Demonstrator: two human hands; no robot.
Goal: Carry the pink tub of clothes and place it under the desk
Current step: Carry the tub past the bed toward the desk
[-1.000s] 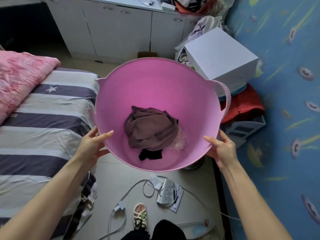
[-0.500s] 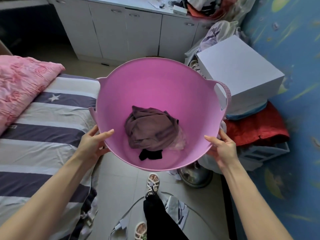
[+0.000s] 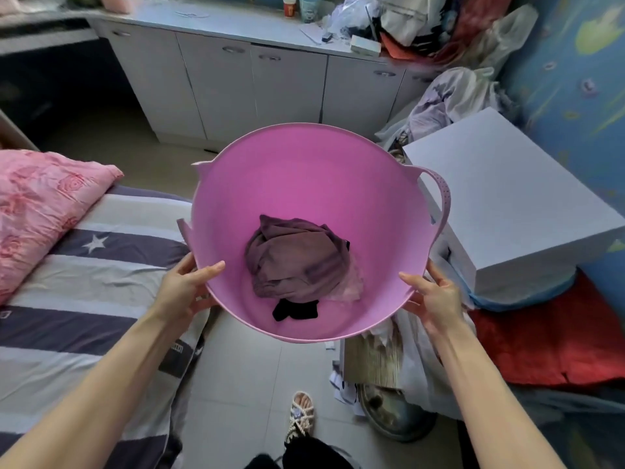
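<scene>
1. The left hand [image 3: 184, 287] and right hand [image 3: 436, 299] hold the pink tub [image 3: 304, 184] by its near rim, fingers wrapped on, keeping it level.
2. The tub is up in the air over the floor [image 3: 243, 384], beside the bed [image 3: 84, 265], so the clothes [image 3: 294, 262] stay inside.

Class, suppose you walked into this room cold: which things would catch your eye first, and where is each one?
The pink tub fills the middle, held by its near rim in the left hand and the right hand, with a heap of clothes in its bottom. A striped bed with a pink pillow lies to the left. A pale box sits on the right against a blue wall.
</scene>
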